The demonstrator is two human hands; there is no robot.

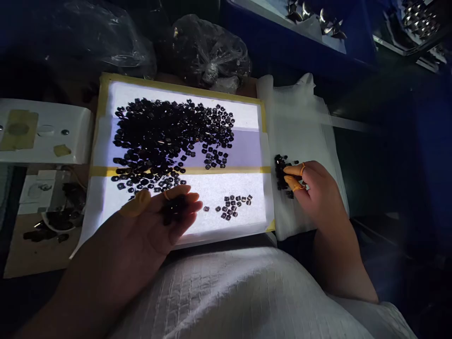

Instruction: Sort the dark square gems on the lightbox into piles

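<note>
My left hand (155, 216) is palm up over the front left of a lit white panel (197, 230), fingers curled around several small dark parts (173, 209). Orange finger cots cover some of its fingertips. My right hand (314, 188), with orange cots on thumb and forefinger, is closed in a pinch at a small pile of dark parts (281, 172) on a white foam sheet (296, 113). What lies between those fingertips is too small to make out. A large heap of the same squarish dark parts (155, 127) covers the panel's back left. A small loose group (231, 205) lies front right.
Knotted clear plastic bags (212, 52) lie behind the panel. A white socket plate (45, 129) stands at the left, with more dark pieces (45, 233) below it. A blue bin (268, 33) with shiny metal pieces (321, 21) is at the back right.
</note>
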